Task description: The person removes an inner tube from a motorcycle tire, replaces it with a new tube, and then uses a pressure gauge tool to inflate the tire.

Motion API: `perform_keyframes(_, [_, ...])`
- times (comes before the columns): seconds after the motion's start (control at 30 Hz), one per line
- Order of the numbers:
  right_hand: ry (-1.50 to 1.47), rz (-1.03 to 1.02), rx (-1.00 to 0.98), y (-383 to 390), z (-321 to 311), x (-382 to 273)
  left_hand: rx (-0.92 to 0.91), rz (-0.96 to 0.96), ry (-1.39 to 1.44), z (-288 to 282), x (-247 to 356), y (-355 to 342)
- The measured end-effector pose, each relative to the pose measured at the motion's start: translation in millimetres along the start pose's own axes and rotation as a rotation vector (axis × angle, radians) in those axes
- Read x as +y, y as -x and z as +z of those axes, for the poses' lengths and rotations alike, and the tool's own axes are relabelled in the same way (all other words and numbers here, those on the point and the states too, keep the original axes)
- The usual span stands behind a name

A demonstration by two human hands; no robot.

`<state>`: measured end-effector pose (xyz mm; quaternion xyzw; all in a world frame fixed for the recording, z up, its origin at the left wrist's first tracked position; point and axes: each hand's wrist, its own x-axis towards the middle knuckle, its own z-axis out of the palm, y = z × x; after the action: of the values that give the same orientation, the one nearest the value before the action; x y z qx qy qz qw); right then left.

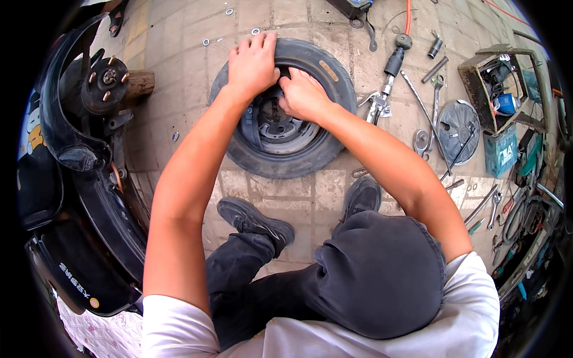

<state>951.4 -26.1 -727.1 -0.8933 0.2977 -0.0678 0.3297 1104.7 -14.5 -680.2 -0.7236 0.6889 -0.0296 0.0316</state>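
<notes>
A black tire (322, 154) lies flat on the paving in front of me, with a dirty metal wheel rim (285, 132) inside it. A dark, flattened rubber strip (250, 126) with pale marks shows along the left inside of the tire. My left hand (255, 67) grips the tire's far-left side, fingers over the sidewall and thumb at the inner edge. My right hand (304, 96) is closed, its fingers curled into the gap between tire and rim at the far side. Whatever those fingers hold is hidden.
At left stands a black vehicle body with a bare studded hub (107, 83) beside a wooden block (141, 83). To the right lie an air tool (382, 98) on an orange hose, a ratchet (421, 142), a round dark cover (458, 131) and a tool crate (477, 89). Several nuts (206, 42) are scattered beyond.
</notes>
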Motion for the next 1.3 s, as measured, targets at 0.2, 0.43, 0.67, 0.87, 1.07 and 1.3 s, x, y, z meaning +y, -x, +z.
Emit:
perform_keyframes(0.2, [-0.051,-0.040,0.049,5.2,1.3,3.6,-0.025,-0.576,0.068,7.5,-0.5,35.3])
perform_keyframes(0.43, [-0.003,-0.083,0.110,14.4,-2.6,-0.8,-0.027,-0.329,0.143,-2.3,-20.0,24.2])
perform_keyframes(0.67, [0.240,-0.148,0.275,25.6,-2.1,-6.9,-0.051,0.069,0.193,-15.4,-8.3,-12.5])
perform_keyframes(0.87, [0.114,-0.020,0.184,15.2,-1.9,2.3,-0.058,0.102,0.096,-3.7,-5.1,-25.1])
perform_keyframes(1.07, [0.111,0.010,0.070,15.4,-1.8,13.9,-0.078,-0.449,0.130,5.6,4.4,10.5])
perform_keyframes(1.3, [0.095,-0.008,0.130,20.2,-1.8,1.5,-0.066,-0.313,0.152,4.9,-15.0,6.9])
